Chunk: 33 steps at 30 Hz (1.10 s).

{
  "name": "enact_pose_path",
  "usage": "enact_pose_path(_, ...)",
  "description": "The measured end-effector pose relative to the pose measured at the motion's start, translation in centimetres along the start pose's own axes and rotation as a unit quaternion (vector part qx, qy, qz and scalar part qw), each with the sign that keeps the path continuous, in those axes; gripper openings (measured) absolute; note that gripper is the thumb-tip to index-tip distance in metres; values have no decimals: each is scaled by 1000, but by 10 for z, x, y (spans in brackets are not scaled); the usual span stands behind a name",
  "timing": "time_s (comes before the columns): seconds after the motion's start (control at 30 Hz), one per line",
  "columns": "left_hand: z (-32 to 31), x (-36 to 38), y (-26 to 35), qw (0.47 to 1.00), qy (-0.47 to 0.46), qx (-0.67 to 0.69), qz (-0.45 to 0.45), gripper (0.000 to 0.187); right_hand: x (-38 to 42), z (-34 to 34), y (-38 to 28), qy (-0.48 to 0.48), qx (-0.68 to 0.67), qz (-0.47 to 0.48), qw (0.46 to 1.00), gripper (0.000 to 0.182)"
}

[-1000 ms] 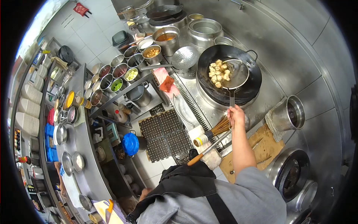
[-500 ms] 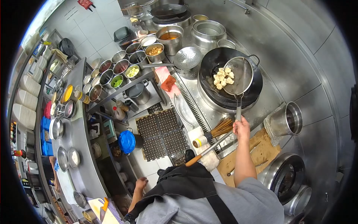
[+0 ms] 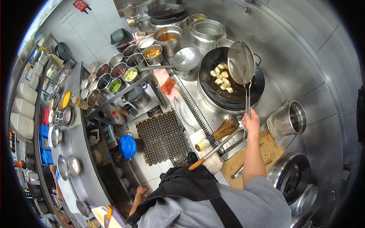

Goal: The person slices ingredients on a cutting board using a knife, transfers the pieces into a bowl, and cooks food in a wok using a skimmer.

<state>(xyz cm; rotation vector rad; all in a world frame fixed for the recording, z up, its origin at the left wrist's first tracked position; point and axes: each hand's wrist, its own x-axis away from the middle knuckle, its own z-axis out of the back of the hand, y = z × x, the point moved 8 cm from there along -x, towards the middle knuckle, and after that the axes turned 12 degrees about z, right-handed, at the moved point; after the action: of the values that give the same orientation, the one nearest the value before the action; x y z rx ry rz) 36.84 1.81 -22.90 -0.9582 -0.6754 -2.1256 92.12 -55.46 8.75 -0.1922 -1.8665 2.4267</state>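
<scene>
My right hand (image 3: 250, 121) grips the long handle of a wire mesh strainer (image 3: 241, 62). The strainer is tipped up on edge over the right side of a black wok (image 3: 251, 93) and looks empty. Pale fried food pieces (image 3: 221, 78) lie in the wok below its basket. My left hand (image 3: 142, 190) hangs low by my left side beside the prep counter, holding nothing that I can see.
A perforated ladle (image 3: 187, 59) rests left of the wok. Several steel tubs of sauces and chopped ingredients (image 3: 121, 73) fill a rack at the left. A bamboo brush (image 3: 216, 135) lies at the stove's front edge. A steel pot (image 3: 292, 117) stands at the right.
The strainer held the food pieces a second ago; I have tipped it upright and the pieces now lie in the wok. My left hand has come into view by my side.
</scene>
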Motion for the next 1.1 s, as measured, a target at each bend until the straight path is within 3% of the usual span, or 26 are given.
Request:
enact_pose_path(0.07, -7, 37, 19, 952, 49, -243, -178, 41, -13, 12, 4, 12, 11, 9, 1000, 44)
enact_pose_path(0.1, -12, 42, 19, 952, 47, -243, -178, 41, -19, 21, 6, 25, 21, 19, 999, 44)
enact_pose_path(0.17, -8, 39, -8, 999, 17, 38, 18, 35, -30, 32, 13, 31, 46, 15, 998, 45)
enact_pose_path(0.2, -7, 42, -9, 999, 16, 39, 20, 35, -33, 40, 17, 46, 68, 2, 997, 45)
enact_pose_path(0.27, -3, 56, 21, 966, 73, -180, -168, 34, -34, 44, 21, 63, 59, -30, 996, 44)
enact_pose_path(0.3, 7, 67, 36, 967, 72, -179, -167, 34, -35, 43, 20, 62, 60, -30, 996, 44)
enact_pose_path(0.33, 24, 70, 34, 998, 23, 62, 13, 34, -34, 41, 22, 67, 37, -46, 996, 31)
enact_pose_path(0.37, 28, 85, 30, 935, -27, 297, 191, 35, -33, 40, 25, 74, 15, -63, 995, 20)
enact_pose_path(0.4, 21, 71, 20, 935, -28, 295, 192, 35, -33, 39, 28, 74, 16, -64, 995, 20)
enact_pose_path(0.47, 3, 22, -9, 967, 17, 220, 127, 36, -32, 33, 34, 74, 3, -57, 996, 16)
enact_pose_path(0.5, 4, 22, -7, 967, 17, 219, 128, 36, -32, 31, 38, 74, 3, -58, 996, 16)
enact_pose_path(0.57, 1, 18, -10, 918, 2, 362, 163, 35, -33, 24, 49, 66, -27, -78, 994, 16)
enact_pose_path(0.8, 9, 25, -3, 926, -6, 335, 176, 34, -4, -21, 64, -5, -209, -127, 970, 8)
enact_pose_path(0.87, 12, 27, 14, 981, -16, 185, 61, 34, 2, -31, 63, -4, -227, -135, 964, 8)
enact_pose_path(0.93, 10, 24, 13, 979, -7, 196, 53, 34, 4, -41, 62, -14, -275, -141, 951, 16)
enact_pose_path(1.1, 9, 21, 12, 982, 2, 186, -5, 34, 11, -57, 49, -15, -291, -149, 945, 13)
